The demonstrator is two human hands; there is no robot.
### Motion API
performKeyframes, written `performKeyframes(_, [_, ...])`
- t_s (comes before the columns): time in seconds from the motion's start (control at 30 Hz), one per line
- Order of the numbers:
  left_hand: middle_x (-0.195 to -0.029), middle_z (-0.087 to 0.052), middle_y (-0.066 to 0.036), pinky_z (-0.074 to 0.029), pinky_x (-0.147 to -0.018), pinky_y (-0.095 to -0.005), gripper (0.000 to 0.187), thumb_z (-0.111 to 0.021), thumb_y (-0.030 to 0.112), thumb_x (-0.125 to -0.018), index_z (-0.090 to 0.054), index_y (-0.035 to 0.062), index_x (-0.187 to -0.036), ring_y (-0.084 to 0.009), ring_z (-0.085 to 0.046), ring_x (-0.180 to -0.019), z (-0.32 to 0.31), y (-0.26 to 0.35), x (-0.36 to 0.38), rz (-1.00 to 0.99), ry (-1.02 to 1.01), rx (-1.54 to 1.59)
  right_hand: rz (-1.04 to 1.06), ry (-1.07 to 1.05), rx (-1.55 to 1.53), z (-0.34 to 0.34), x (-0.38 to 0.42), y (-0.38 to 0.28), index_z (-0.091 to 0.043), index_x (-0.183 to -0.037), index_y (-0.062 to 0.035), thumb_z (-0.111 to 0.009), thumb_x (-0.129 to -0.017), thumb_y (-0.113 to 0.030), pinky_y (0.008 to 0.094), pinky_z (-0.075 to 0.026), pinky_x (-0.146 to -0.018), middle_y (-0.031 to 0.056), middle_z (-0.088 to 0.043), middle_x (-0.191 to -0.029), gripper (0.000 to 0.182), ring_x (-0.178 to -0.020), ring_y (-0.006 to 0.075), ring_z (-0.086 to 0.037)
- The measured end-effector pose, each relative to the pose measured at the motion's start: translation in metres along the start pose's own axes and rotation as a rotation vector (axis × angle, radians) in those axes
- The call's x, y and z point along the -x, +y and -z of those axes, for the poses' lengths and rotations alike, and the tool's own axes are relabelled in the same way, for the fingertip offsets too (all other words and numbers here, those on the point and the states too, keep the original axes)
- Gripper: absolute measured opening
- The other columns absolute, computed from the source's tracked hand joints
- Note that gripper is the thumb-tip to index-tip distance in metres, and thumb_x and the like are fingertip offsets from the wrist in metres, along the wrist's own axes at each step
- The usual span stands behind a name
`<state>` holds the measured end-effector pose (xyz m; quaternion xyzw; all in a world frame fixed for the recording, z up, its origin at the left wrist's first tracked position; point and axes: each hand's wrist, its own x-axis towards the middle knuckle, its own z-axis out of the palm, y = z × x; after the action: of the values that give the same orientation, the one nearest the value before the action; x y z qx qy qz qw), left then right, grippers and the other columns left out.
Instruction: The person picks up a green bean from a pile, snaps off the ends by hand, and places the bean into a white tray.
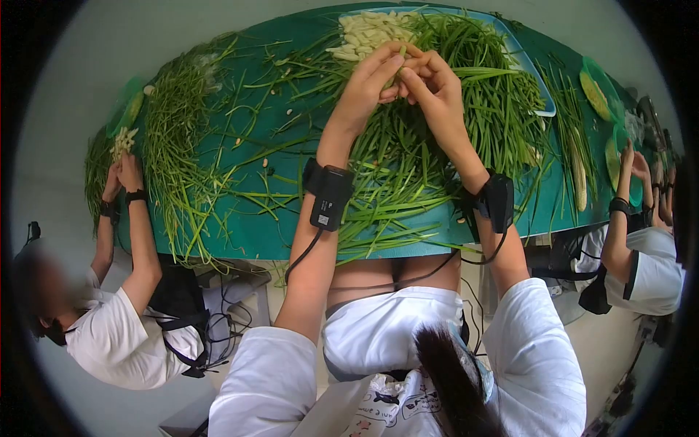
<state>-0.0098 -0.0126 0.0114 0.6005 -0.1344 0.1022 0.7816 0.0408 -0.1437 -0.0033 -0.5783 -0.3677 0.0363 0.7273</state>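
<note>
My left hand (375, 76) and my right hand (437, 87) meet above the far side of the table, fingertips pinched together. Between them is a small green plant piece (403, 52), mostly covered by the fingers. Right below and around my hands lies a heap of long, thin green stalks (488, 109), partly on a blue-rimmed tray (546, 102). Just beyond my left hand is a pile of short, pale, peeled-looking pieces (364, 33).
More green stalks (178, 146) cover the green table (291, 171) at left. One co-worker's hands (124, 175) hold pale pieces there; another person's hands (633, 164) are at right, near green baskets (597, 87). Cables (306, 255) hang from my wrist devices.
</note>
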Motion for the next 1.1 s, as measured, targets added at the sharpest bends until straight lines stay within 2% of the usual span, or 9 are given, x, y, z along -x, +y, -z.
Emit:
performKeyframes(0.23, [-0.103,-0.065,-0.001,-0.028,-0.052,-0.0177,0.030,-0.049,0.026,-0.097,-0.054,0.0061,-0.119,-0.0006,-0.041,-0.062,-0.002,-0.003,-0.002,-0.017,-0.013,-0.085,-0.009,0.013,0.011,0.003,0.000,-0.001,-0.053,-0.092,-0.0029,-0.058,-0.092,-0.012,0.0202,-0.037,-0.055,-0.0018,-0.056,-0.070,0.011,-0.060,0.0035,-0.046])
performKeyframes(0.33, [-0.108,-0.064,-0.003,-0.029,-0.053,-0.0181,0.032,-0.048,0.025,-0.097,-0.054,0.0048,-0.121,-0.0020,-0.042,-0.064,0.001,-0.006,-0.003,-0.016,-0.015,-0.058,-0.011,-0.006,-0.005,0.001,0.000,-0.001,-0.054,-0.098,-0.0018,-0.058,-0.093,-0.012,0.0198,-0.037,-0.055,-0.0014,-0.058,-0.073,0.012,-0.061,0.0035,-0.046])
performKeyframes(0.4, [-0.110,-0.064,-0.004,-0.029,-0.053,-0.0185,0.033,-0.048,0.025,-0.097,-0.053,0.0041,-0.122,-0.0028,-0.043,-0.065,0.003,-0.005,-0.002,-0.025,-0.016,-0.046,-0.027,0.026,-0.024,-0.002,0.001,-0.005,-0.055,-0.108,0.0000,-0.058,-0.093,-0.012,0.0197,-0.037,-0.056,-0.0006,-0.060,-0.079,0.020,-0.063,0.0034,-0.048])
performKeyframes(0.47, [-0.077,-0.053,0.002,-0.028,-0.050,-0.0177,0.030,-0.047,0.024,-0.097,-0.058,0.0033,-0.117,-0.0017,-0.045,-0.064,0.003,-0.002,-0.002,-0.020,-0.030,0.115,-0.021,0.010,-0.028,-0.001,0.001,-0.004,-0.054,-0.112,0.0007,-0.058,-0.092,-0.012,0.0197,-0.038,-0.056,-0.0003,-0.061,-0.081,0.023,-0.064,0.0034,-0.048])
performKeyframes(0.57, [-0.076,-0.054,0.001,-0.028,-0.050,-0.0182,0.033,-0.048,0.025,-0.096,-0.058,0.0028,-0.119,-0.0018,-0.043,-0.062,0.004,0.002,0.000,-0.013,-0.039,0.015,-0.015,-0.016,-0.032,0.000,0.001,-0.002,-0.054,-0.116,0.0016,-0.058,-0.092,-0.011,0.0198,-0.039,-0.057,0.0001,-0.062,-0.083,0.027,-0.065,0.0034,-0.049])
performKeyframes(0.9, [-0.081,-0.059,0.002,-0.030,-0.052,-0.0183,0.036,-0.048,0.026,-0.095,-0.058,0.0024,-0.121,-0.0026,-0.044,-0.063,0.002,0.002,0.000,0.001,-0.018,-0.078,-0.028,-0.010,-0.034,0.001,0.000,-0.002,-0.053,-0.116,0.0021,-0.057,-0.093,-0.011,0.0198,-0.039,-0.057,-0.0008,-0.060,-0.078,0.027,-0.063,0.0040,-0.048])
performKeyframes(1.1, [-0.091,-0.064,-0.002,-0.031,-0.052,-0.0182,0.037,-0.046,0.025,-0.096,-0.057,0.0004,-0.122,-0.0043,-0.047,-0.066,0.003,0.002,0.001,-0.021,-0.010,0.073,-0.025,-0.006,-0.071,-0.001,0.001,-0.002,-0.054,-0.115,0.0012,-0.058,-0.093,-0.011,0.0195,-0.039,-0.057,-0.0002,-0.062,-0.081,0.026,-0.065,0.0038,-0.049])
